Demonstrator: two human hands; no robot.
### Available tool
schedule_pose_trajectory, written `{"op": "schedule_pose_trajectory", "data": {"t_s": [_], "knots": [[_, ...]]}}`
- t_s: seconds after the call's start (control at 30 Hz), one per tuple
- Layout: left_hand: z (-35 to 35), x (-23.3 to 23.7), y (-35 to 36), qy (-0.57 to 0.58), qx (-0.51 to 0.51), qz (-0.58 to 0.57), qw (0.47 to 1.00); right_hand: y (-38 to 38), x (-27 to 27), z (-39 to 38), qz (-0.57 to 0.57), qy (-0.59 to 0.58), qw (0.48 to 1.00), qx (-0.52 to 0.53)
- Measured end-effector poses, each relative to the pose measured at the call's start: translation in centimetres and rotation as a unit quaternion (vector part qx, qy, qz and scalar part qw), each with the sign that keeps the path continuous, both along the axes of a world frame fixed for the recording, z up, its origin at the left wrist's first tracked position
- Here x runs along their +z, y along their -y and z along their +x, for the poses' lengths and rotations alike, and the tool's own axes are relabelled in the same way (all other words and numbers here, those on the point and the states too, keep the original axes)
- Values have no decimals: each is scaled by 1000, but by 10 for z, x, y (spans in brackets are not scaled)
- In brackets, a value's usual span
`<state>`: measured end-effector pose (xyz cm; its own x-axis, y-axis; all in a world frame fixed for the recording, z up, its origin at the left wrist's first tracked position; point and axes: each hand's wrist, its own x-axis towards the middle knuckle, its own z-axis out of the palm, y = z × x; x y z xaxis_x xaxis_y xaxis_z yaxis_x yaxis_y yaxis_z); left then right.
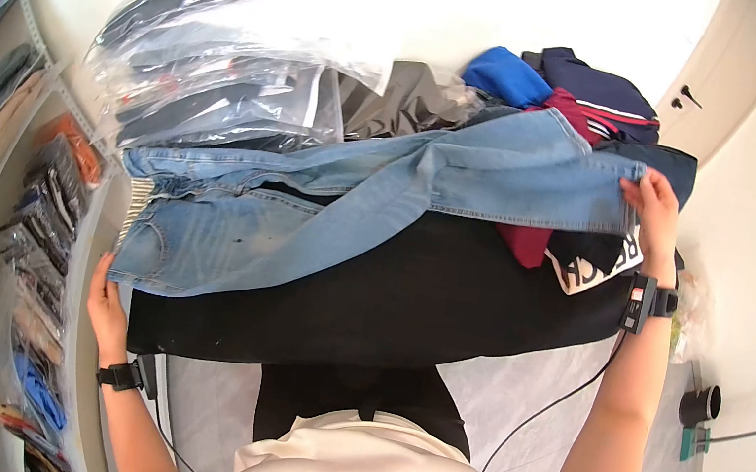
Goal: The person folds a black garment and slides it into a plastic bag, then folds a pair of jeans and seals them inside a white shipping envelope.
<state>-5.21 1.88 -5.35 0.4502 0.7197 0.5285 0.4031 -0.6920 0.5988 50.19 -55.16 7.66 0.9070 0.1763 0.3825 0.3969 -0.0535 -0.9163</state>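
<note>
A black table (pixel 448 298) is sitting under heaped clothes (pixel 572 93) and bagged garments (pixel 227 61). The left hand (pixel 109 301) is gripping the waist of light blue jeans (pixel 386 187), fingers closed on denim. The right hand (pixel 652 212) is clamping a leg hem, with the jeans stretching between both hands.

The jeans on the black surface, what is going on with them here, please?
A person holds a pair of light blue jeans stretched out over a black surface. The left hand holds the waist end and the right hand grips the hem of a leg. Beyond the jeans lie a pile of clothes and a stack of clear bags with garments. Shelves on the left hold more packed clothes.
</note>
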Motion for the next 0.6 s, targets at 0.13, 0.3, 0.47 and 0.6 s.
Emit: {"op": "schedule_pose_trajectory", "data": {"t_s": [0.13, 0.3, 0.47, 0.6], "knots": [[-1, 19, -5, 73, 16, -14, 997, 16, 10, 11, 54, 142, 988, -5], [-4, 34, 27, 111, 64, 102, 986, 33, -18, -2, -32, 48, 996, -74], [-10, 16, 43, 191, 131, 157, 960, -25, -37, -11, -18, -6, 999, 39], [-30, -8, 39, 99, 143, 86, 981, -78, -40, 16, -22, -67, 997, 31]]}}
